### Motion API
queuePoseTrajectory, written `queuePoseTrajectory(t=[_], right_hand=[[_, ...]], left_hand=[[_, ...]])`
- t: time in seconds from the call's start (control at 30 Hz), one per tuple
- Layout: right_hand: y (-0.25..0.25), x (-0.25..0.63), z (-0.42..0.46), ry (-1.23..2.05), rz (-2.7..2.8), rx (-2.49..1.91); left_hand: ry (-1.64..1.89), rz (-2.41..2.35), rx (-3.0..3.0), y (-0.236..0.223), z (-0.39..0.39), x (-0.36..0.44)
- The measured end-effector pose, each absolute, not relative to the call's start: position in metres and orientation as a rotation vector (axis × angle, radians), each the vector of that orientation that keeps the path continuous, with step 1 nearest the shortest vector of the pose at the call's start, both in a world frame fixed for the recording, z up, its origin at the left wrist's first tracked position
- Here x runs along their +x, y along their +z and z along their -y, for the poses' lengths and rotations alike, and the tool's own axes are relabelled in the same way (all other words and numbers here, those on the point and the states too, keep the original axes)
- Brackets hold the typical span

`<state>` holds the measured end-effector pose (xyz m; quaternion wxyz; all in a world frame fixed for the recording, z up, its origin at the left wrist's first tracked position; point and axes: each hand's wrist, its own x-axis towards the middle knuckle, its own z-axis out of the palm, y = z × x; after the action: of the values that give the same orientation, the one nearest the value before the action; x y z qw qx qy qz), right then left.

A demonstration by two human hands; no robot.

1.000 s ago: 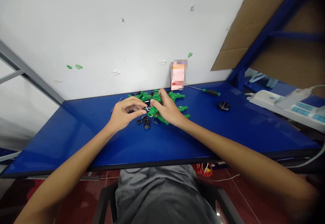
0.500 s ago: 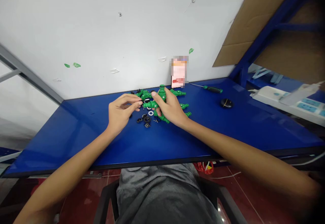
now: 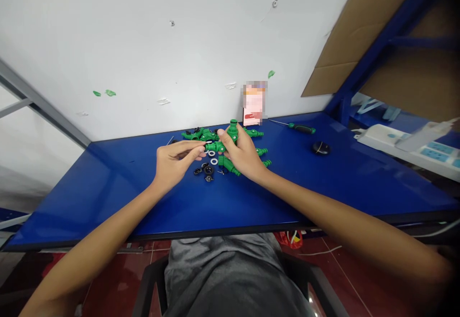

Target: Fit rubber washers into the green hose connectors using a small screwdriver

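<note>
Left hand (image 3: 175, 164) and right hand (image 3: 241, 153) both work at the middle of the blue metal table (image 3: 140, 197), close together above a pile of parts. The right hand's fingers are curled closed around a green plastic hose fitting (image 3: 216, 147), gripping it just off the tabletop, with an upright green stub (image 3: 233, 129) showing above the fingers; it is hard to tell if the stub is part of the same piece. The left hand's fingers (image 3: 198, 148) reach out nearly flat to the fitting's end, but whether they pinch anything is hidden, so cannot tell. More green fittings (image 3: 255, 133) lie around the hands, and white washers (image 3: 214, 161) and black rubber rings (image 3: 208, 169) sit just below them. The pile is near the back edge, where the table meets the white wall (image 3: 143, 58). A wide blue stretch runs from the hands to the near edge. Right of the pile, well apart, lie a green-handled screwdriver (image 3: 302, 129) and a round black object (image 3: 321, 148).
</note>
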<state>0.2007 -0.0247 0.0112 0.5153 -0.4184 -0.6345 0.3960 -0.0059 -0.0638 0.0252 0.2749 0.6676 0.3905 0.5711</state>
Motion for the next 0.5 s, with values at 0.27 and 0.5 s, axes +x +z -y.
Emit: queuePoseTrajectory(t=[0.27, 0.5], right_hand=[[0.0116, 0.1995, 0.0279, 0.880, 1.520, -1.000], [0.0132, 0.1978, 0.0225, 1.211, 1.432, -0.828]], left_hand=[[1.536, -1.029, 1.738, 0.0259, 0.0607, -0.0084], [1.589, -1.089, 1.914, 0.0201, 0.0611, -0.0108]])
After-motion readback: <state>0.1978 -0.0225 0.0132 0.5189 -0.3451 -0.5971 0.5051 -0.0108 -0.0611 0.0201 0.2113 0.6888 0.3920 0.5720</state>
